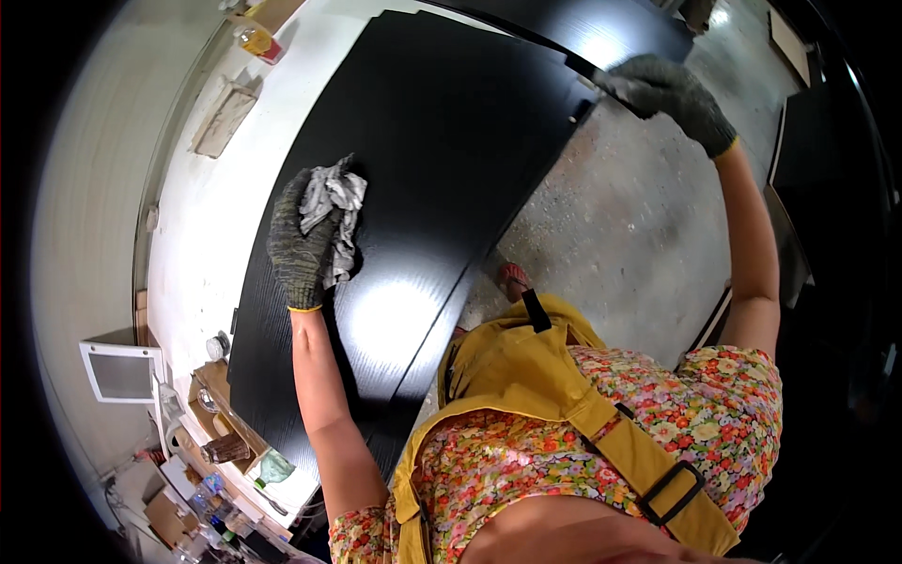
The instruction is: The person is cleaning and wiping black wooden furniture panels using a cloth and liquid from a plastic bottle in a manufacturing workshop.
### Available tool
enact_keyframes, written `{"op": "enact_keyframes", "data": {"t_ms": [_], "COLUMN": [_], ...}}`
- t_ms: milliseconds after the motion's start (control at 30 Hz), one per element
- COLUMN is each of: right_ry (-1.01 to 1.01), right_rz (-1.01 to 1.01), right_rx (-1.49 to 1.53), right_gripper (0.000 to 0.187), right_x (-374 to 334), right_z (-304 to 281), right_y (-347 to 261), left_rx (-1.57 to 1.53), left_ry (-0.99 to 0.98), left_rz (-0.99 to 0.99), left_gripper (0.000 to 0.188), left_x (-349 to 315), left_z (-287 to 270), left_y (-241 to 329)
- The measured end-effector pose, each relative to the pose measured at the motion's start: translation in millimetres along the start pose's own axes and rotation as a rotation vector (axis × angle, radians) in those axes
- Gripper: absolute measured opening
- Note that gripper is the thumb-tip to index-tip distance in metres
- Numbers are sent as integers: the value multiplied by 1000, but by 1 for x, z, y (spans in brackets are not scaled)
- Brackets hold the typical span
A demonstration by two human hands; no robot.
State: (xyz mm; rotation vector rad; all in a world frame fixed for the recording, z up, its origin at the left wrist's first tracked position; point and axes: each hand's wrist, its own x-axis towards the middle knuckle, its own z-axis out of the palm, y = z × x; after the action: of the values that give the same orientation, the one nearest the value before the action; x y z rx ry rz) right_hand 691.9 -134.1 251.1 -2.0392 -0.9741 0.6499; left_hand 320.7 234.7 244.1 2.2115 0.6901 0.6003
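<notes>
My left hand (303,237), in a grey-green knit glove with a yellow cuff, is closed on a crumpled grey-and-white rag (335,202). The rag rests on a large black wood-grain panel (423,141), which lies flat on a white table. At the upper right, my right hand (678,97), gloved the same way, has its fingers closed around the edge of a second black panel (573,28). That panel runs off past the top of the view, and its far part is hidden. Strong lamp glare shines on both panels.
The white table (202,244) carries a bottle (258,40), a block (225,119), a cardboard box (249,442) and a green bag (274,467). A white-framed piece (120,373) stands beside it. Grey concrete floor (629,216) lies to the right, with dark panels (817,188) beyond.
</notes>
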Motion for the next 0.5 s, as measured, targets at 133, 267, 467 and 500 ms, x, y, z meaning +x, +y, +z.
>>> {"op": "enact_keyframes", "data": {"t_ms": [133, 267, 467, 500], "right_ry": [348, 324, 98, 103], "right_rz": [-445, -523, -427, -532], "right_rx": [-241, -233, -335, -310], "right_gripper": [52, 38, 36, 36], "right_x": [28, 80, 128, 121], "right_z": [37, 44, 86, 81], "right_y": [-8, -50, -66, -53], "left_rx": [20, -96, -158, -112], "left_ry": [-22, -35, -39, -35], "left_rz": [-15, -7, -52, -28], "left_gripper": [53, 54, 56, 56], "left_x": [-1, -4, -19, -19], "left_z": [4, 11, 0, 0], "left_y": [-3, -6, -23, -23]}}
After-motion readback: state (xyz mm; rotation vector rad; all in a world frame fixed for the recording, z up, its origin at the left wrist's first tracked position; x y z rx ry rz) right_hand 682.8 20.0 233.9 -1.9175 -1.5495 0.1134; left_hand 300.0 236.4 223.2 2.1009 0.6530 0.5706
